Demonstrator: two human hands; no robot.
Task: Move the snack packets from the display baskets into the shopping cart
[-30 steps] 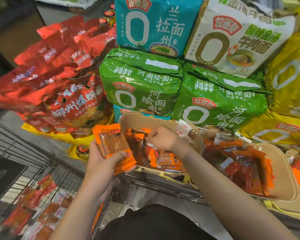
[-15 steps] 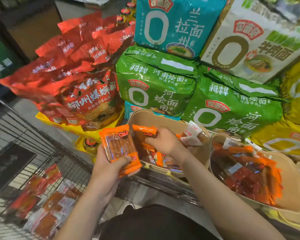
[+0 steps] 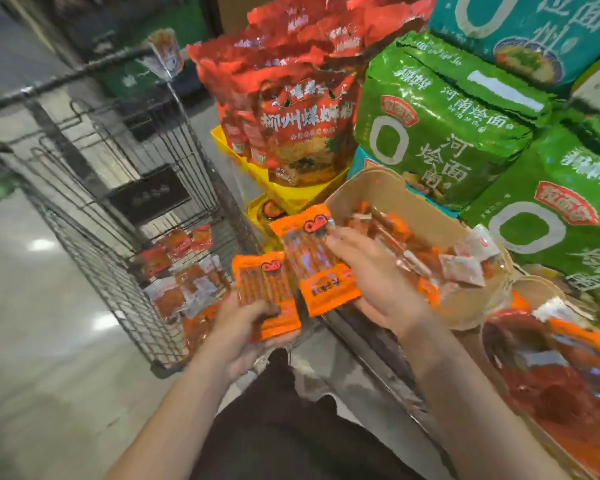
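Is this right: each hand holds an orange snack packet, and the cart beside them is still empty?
Not quite. In the head view the left hand and right hand each hold an orange snack packet, but the cart already has packets in it.

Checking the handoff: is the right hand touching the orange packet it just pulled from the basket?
Touching. The head view shows the right hand lying against the upper orange packet's right edge, thumb under its lower corner, no gap visible.

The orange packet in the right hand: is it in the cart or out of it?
Out. The right hand holds the orange packet beside the basket, right of the shopping cart.
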